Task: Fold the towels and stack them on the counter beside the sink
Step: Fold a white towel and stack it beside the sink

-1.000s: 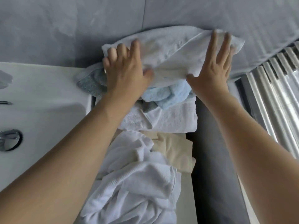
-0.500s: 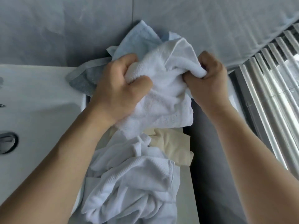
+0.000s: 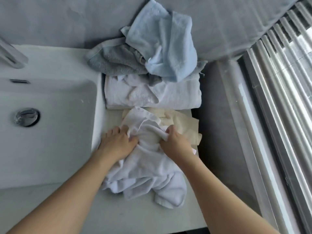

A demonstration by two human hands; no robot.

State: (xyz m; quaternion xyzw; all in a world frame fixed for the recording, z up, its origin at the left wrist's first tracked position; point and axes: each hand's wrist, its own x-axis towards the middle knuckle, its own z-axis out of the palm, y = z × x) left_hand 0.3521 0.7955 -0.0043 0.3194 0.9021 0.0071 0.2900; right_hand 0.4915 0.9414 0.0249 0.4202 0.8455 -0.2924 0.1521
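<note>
A crumpled white towel (image 3: 148,168) lies on the table (image 3: 118,215) just right of the sink (image 3: 50,102), its near end bunched toward the table's front edge. Both hands are on its far end: the left hand (image 3: 118,144) grips a fold with thumb and curled fingers, the right hand (image 3: 175,141) is closed around another bunch. A cream towel (image 3: 182,125) lies partly under it. Beyond sits a folded white towel (image 3: 177,97), with a gray towel (image 3: 114,59) and a light blue towel (image 3: 165,39) heaped loosely on top against the wall (image 3: 59,19). A slatted blind (image 3: 283,73) stands at right.
</note>
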